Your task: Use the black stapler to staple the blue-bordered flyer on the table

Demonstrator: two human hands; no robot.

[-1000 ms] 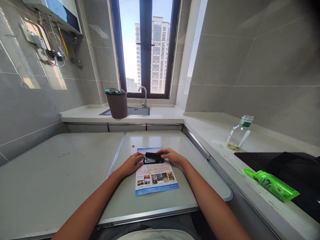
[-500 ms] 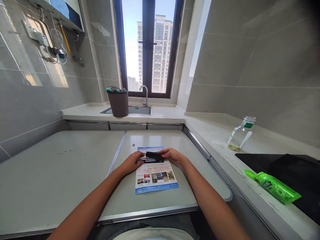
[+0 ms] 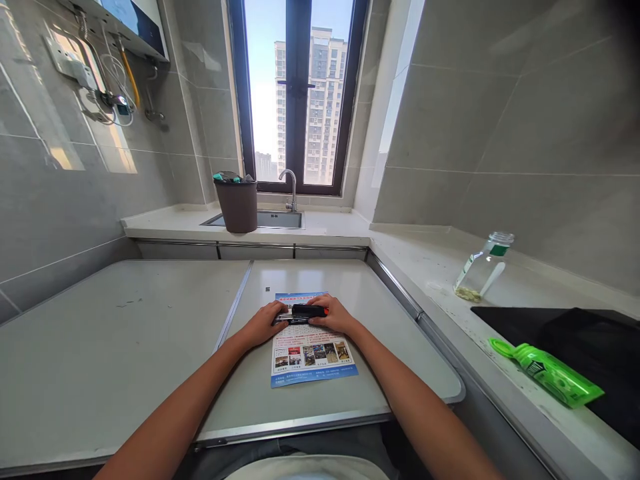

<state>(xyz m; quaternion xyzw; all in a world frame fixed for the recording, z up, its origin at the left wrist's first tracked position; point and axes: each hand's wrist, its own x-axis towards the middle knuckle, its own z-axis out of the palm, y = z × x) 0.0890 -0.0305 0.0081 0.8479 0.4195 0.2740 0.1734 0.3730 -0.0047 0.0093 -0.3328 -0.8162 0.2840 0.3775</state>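
A small black object with shiny metal parts (image 3: 303, 312) lies over a printed flyer (image 3: 314, 375) on the pale table; its exact kind is too small to make out. My left hand (image 3: 265, 325) is closed on its metal left end. At the other end, beside a red part, my right hand (image 3: 335, 315) grips it with the fingers above and the thumb below. Fingers hide both ends of the object. The flyer has blue bands, red text and rows of small photos, and its upper part is covered by the hands.
A white counter (image 3: 320, 233) runs behind the table and along the right. It bears a brown bin (image 3: 238, 207) by the sink (image 3: 280, 220), a glass jar (image 3: 483, 267) and a green squeeze pouch (image 3: 557, 377). A metal strip (image 3: 235, 303) divides the tabletop.
My right hand has moved left and wrapped further over the black object's right end. The object looks narrower and more closed up, and my left hand has hardly moved.
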